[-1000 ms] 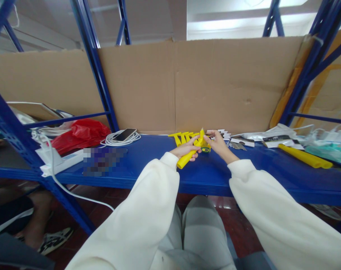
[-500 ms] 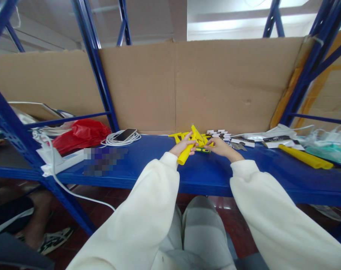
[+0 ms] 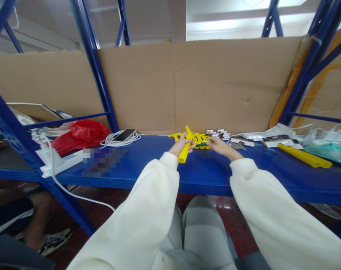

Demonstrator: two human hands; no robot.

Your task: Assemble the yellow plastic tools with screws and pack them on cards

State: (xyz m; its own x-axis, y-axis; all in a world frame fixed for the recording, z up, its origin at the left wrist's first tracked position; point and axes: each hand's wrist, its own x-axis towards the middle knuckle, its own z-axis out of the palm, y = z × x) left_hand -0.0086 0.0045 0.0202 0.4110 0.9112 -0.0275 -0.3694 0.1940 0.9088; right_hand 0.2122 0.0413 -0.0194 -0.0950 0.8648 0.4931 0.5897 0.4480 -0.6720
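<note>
My left hand (image 3: pixel 181 145) is wrapped round a yellow T-shaped scraper (image 3: pixel 183 154). Its thick round handle slants down toward me, and its head points up and away. To the right, my right hand (image 3: pixel 218 146) has its fingertips pinched at the end of a short green-and-yellow tool (image 3: pixel 202 144), whose exact kind is too small to make out. Behind both hands lies a pile of similar yellow scrapers (image 3: pixel 174 135), partly hidden by my fingers. Small white-and-black boxes (image 3: pixel 219 134) are stacked just beyond my right hand.
On the blue shelf (image 3: pixel 147 165), a phone (image 3: pixel 125 135) rests on a coiled white cable (image 3: pixel 111 140), near a red bag (image 3: pixel 81 133) and a white power strip (image 3: pixel 66 162). Yellow tubes (image 3: pixel 304 155) lie right. Cardboard (image 3: pixel 215 82) stands behind. A seated person's leg (image 3: pixel 42 215) shows lower left.
The scraper in my left hand has tilted, its head shifting slightly left. The green-and-yellow tool has risen a little and turned beside my right fingertips.
</note>
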